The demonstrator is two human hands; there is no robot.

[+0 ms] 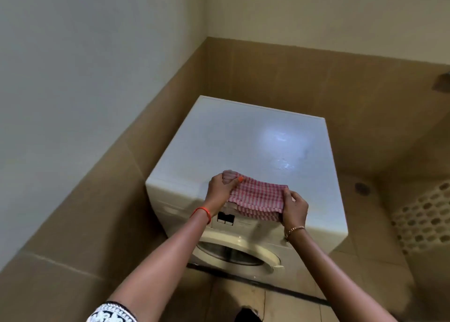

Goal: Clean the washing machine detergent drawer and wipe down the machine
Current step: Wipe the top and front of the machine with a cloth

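Observation:
A white front-loading washing machine [243, 141] stands in a tiled corner, its round door [233, 253] facing me. A folded red-and-white checked cloth [258, 197] lies across the front edge of the machine's top, hanging a little over the control panel. My left hand [219, 192] pinches the cloth's left end. My right hand [294, 207] grips its right end. Two dark buttons [225, 218] show on the panel below the cloth. The detergent drawer front is not clearly visible.
Brown tiled walls [121, 175] close in on the left and behind the machine. A patterned perforated panel [423, 224] and a round floor drain [362, 188] lie to the right. A small fitting [442, 81] sticks out of the right wall. Wet smears shine on the machine's top.

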